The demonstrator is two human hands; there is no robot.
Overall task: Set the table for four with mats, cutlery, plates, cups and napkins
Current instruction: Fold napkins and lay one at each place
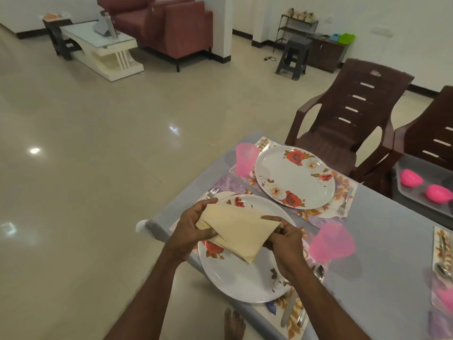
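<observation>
A folded cream napkin hangs above the near floral plate. My left hand grips its left end and my right hand pinches its right end. The near plate lies on a floral mat with a fork on its far side, a spoon and a knife on its near side. A second floral plate rests on another mat with a fork. Pink cups stand beside both plates.
A grey tray at the right holds two upturned pink cups. Another mat with cutlery shows at the right edge. Two brown plastic chairs stand behind the grey table. My bare foot is on the tiled floor.
</observation>
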